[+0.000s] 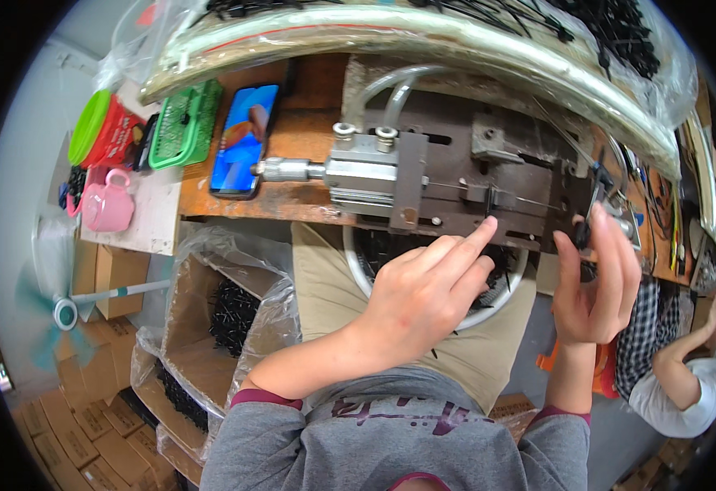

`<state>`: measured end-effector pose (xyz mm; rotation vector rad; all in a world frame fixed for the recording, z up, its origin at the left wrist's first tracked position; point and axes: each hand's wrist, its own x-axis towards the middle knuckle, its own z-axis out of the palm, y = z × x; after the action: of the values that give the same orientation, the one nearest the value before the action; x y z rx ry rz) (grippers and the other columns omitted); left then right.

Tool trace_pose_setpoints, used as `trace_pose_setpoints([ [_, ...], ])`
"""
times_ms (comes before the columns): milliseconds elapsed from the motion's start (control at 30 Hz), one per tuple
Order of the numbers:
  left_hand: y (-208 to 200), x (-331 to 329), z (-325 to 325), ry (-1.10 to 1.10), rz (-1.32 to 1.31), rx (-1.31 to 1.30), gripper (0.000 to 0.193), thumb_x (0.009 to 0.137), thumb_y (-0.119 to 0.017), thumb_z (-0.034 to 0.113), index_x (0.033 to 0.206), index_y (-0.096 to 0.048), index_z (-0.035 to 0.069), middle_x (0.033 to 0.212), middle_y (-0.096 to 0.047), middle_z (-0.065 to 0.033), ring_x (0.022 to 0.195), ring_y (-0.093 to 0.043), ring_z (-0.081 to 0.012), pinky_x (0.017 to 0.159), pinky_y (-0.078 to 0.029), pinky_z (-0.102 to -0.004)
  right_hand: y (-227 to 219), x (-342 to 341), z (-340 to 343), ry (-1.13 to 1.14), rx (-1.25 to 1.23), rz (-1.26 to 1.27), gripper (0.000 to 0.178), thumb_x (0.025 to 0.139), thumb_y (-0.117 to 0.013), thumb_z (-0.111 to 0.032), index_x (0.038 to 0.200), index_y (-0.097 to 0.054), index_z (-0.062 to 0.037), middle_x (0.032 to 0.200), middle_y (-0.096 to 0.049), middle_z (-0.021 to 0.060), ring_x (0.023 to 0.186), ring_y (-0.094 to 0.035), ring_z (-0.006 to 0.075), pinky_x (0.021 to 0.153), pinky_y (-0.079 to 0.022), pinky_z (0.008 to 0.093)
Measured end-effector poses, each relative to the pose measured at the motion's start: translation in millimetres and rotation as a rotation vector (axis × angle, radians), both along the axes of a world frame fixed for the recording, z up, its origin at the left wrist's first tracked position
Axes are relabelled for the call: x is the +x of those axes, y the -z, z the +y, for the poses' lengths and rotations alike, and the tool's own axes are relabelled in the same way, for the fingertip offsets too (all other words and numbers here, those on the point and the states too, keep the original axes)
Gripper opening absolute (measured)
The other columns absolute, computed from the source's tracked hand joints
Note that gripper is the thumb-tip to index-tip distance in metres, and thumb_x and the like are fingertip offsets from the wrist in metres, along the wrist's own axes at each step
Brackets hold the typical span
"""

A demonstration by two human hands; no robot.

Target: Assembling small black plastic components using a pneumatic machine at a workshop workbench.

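Observation:
My left hand (431, 286) reaches over the near edge of a metal bench fixture (448, 221). Its index finger is stretched out, the tip at a small black piece (490, 202) on a thin metal rod; the other fingers are bent and I see nothing held in them. At the fixture's right end is my right hand (597, 286), thumb and fingers apart in a curve around a dark part (582, 232). Whether they touch that part cannot be made out. A silver air cylinder (362, 182) is mounted on the fixture's left side.
A phone (245, 139), a green basket (184, 127) and a pink mug (108, 200) stand to the left. A round white-rimmed container (358, 270) of black parts sits at my lap. Plastic-lined boxes (182, 319) and a fan (65, 313) are lower left; another person (685, 385) sits right.

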<state>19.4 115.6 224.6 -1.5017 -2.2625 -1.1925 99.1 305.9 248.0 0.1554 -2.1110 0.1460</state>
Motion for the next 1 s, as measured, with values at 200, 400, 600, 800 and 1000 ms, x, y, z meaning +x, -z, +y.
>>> trace_pose_setpoints([
  [200, 4, 4, 12, -0.034, 0.127, -0.181, 0.028, 0.072, -0.078, 0.012, 0.096, -0.068, 0.002, 0.132, -0.064, -0.0143, 0.071, -0.066, -0.018, 0.065, -0.052, -0.0292, -3, 6, 2, -0.08, -0.427, -0.105, 0.041, 0.069, -0.085, 0.004, 0.107, -0.069, 0.0019, 0.121, -0.061, 0.018, 0.089, -0.065, 0.0185, 0.064, -0.056, 0.0231],
  [400, 1, -5, 14, -0.075, 0.163, -0.157, 0.026, 0.074, -0.078, 0.014, 0.096, -0.071, 0.003, 0.13, -0.065, -0.013, 0.066, -0.065, -0.0172, 0.064, -0.052, -0.0291, -12, 18, -2, -0.053, -0.452, -0.191, 0.041, 0.065, -0.089, 0.001, 0.101, -0.068, -0.0006, 0.099, -0.059, 0.0087, 0.075, -0.058, 0.0112, 0.056, -0.047, 0.0209],
  [600, -4, -11, 18, -0.074, 0.198, -0.202, 0.027, 0.072, -0.081, 0.016, 0.094, -0.072, 0.005, 0.128, -0.067, -0.012, 0.06, -0.062, -0.0155, 0.06, -0.051, -0.0264, -10, 14, -10, -0.135, -0.611, -0.229, 0.04, 0.068, -0.085, 0.008, 0.104, -0.068, 0.0026, 0.098, -0.061, 0.0104, 0.07, -0.063, 0.0101, 0.058, -0.054, 0.0208],
  [800, -13, -11, 17, -0.051, 0.196, -0.297, 0.027, 0.072, -0.081, 0.017, 0.095, -0.073, 0.006, 0.124, -0.068, -0.0117, 0.059, -0.061, -0.0176, 0.06, -0.052, -0.0277, -13, 14, -13, -0.198, -0.818, -0.34, 0.031, 0.075, -0.075, 0.012, 0.104, -0.069, 0.0029, 0.11, -0.061, 0.015, 0.088, -0.068, 0.0196, 0.073, -0.06, 0.0273],
  [1000, -74, -76, 21, -0.02, 0.233, 0.027, 0.021, 0.079, -0.079, 0.014, 0.098, -0.074, 0.005, 0.102, -0.074, -0.0117, 0.081, -0.072, -0.0238, 0.074, -0.056, -0.0292, -7, 17, -15, -0.158, -0.417, -0.464, 0.032, 0.074, -0.074, 0.008, 0.104, -0.064, 0.0026, 0.128, -0.059, 0.0224, 0.105, -0.066, 0.0331, 0.087, -0.056, 0.0376],
])
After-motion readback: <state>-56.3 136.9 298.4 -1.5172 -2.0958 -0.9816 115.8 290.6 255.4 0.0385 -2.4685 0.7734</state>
